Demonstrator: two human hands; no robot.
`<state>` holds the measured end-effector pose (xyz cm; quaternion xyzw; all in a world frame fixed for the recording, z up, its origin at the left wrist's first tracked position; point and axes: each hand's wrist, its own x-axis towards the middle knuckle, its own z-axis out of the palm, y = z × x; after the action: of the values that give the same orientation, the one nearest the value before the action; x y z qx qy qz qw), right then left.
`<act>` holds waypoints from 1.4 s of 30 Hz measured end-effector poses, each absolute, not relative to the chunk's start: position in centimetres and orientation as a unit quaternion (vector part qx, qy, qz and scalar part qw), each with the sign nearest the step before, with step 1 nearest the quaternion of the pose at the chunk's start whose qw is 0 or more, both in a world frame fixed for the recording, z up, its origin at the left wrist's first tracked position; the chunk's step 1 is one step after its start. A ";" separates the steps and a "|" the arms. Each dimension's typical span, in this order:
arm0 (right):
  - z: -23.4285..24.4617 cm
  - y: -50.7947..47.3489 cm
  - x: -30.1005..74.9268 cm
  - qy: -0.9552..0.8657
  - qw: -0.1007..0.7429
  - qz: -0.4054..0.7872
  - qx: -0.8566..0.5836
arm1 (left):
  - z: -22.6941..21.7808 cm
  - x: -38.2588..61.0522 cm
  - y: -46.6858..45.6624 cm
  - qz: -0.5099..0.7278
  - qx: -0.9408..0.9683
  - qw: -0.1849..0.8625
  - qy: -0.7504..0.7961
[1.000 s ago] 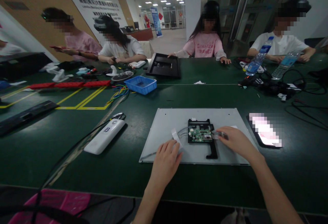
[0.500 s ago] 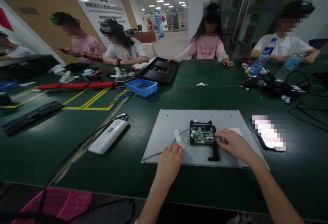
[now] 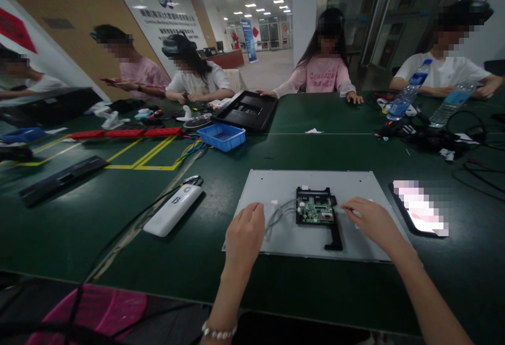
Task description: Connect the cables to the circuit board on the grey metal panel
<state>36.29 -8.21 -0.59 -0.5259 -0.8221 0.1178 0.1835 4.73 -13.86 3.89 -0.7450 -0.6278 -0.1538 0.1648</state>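
A pale grey metal panel [image 3: 272,179] lies flat on the table in front of me. On it sits a green circuit board [image 3: 315,212] in a black plastic frame [image 3: 335,237], with thin grey cables [image 3: 278,213] running out to the left. My left hand [image 3: 245,232] is over the panel's left edge, fingers pressed together beside the cables and a blurred whitish strip; its grip is hidden. Just right of the frame, my right hand [image 3: 373,221] hovers with thumb and forefinger pinched; anything between them is too small to name.
A white power bank [image 3: 173,211] with a black cable lies left; a lit phone [image 3: 418,208] lies right. Farther back are a blue tray [image 3: 223,137], a black casing [image 3: 248,108] and two plastic bottles, one a blue-labelled bottle [image 3: 410,90]. Several people sit across the table.
My left hand has lifted and shifted left, and the cables now curve differently beside it. My right hand has drawn slightly away from the frame's right side; the dark object at its fingertips no longer shows.
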 end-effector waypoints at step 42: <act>-1.9 -7.7 36.0 -0.780 0.214 0.107 -0.578 | 1.5 13.9 -2.0 -0.032 -0.845 0.061 -0.531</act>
<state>36.03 -7.72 -1.86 -0.5782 -0.7801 0.1070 0.2139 13.93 -2.02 1.48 -0.8449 -0.5305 -0.0316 0.0613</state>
